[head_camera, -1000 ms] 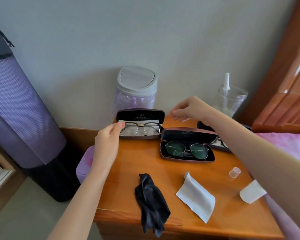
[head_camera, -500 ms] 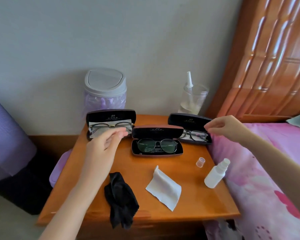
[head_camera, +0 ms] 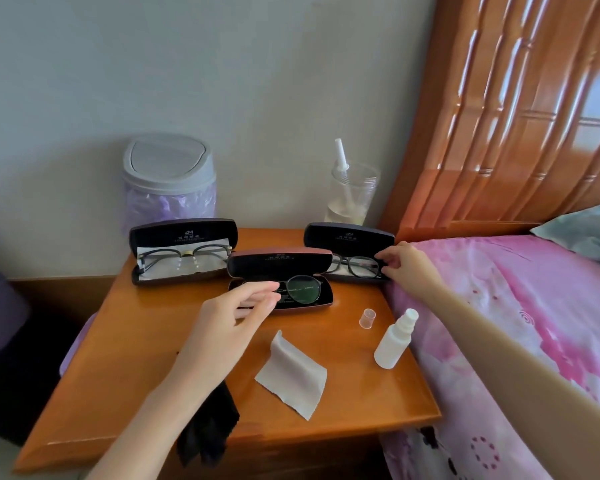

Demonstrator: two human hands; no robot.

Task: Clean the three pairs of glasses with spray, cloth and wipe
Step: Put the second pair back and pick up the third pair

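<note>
It looks like the start: the right hand [head_camera: 407,263] pinches the glasses [head_camera: 357,266] in the right case [head_camera: 349,234], the left hand [head_camera: 234,306] hovers spread and empty, and a gentle lift seems next.

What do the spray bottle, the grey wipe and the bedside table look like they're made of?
Spray bottle: likely plastic, matte white, slightly translucent. Grey wipe: thin soft cloth, perhaps microfibre; one edge stands folded up. Bedside table: wood or veneer, glossy varnish; light reflects off it.
</note>
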